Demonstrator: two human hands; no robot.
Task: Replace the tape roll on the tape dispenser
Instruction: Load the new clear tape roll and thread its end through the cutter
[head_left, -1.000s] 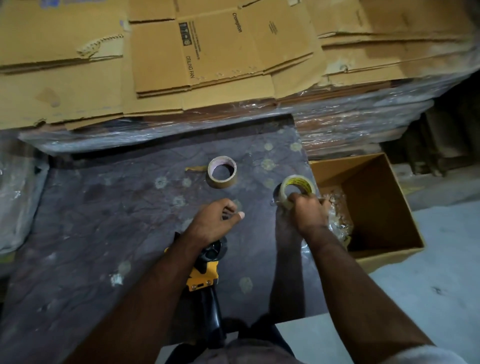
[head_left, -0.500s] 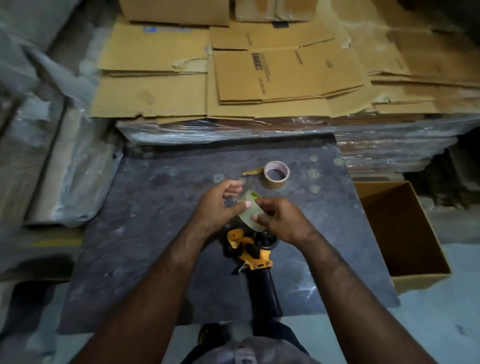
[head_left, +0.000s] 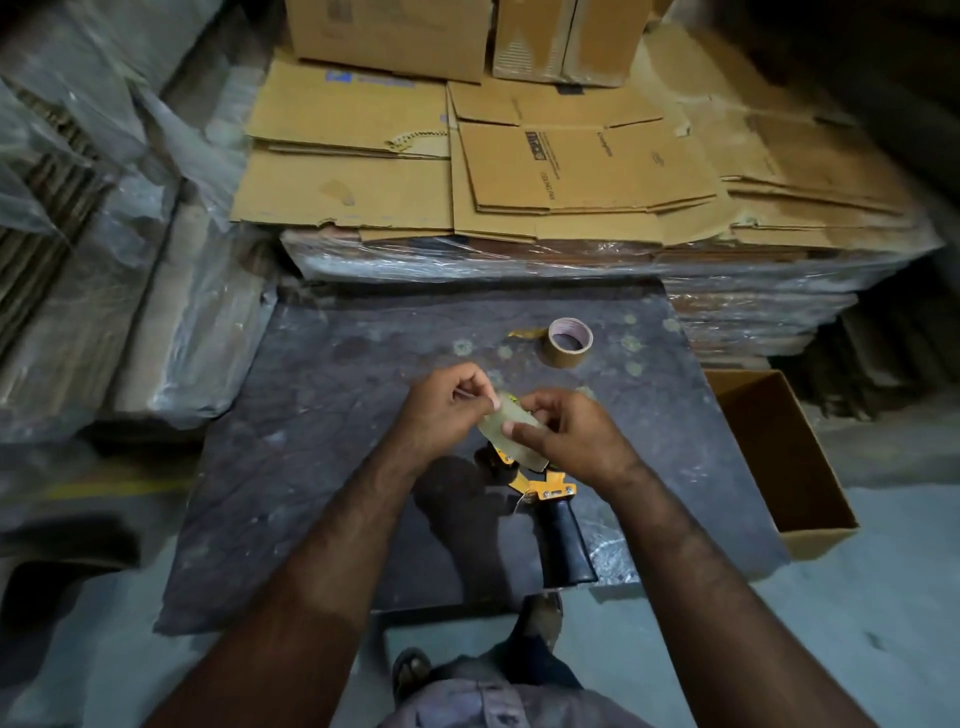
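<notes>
Both hands (head_left: 519, 421) still grip the clear tape roll (head_left: 511, 441), dispenser (head_left: 550, 499) unmoved

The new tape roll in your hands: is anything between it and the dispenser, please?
Nothing visible. Both hands, left and right, hold the clear tape roll directly above the dispenser; the brown roll lies apart, farther back.

Single head-worn view — looking steeply down, near the dark slab's (head_left: 322, 415) near edge, facing stacked cardboard (head_left: 571, 171) beyond.
</notes>
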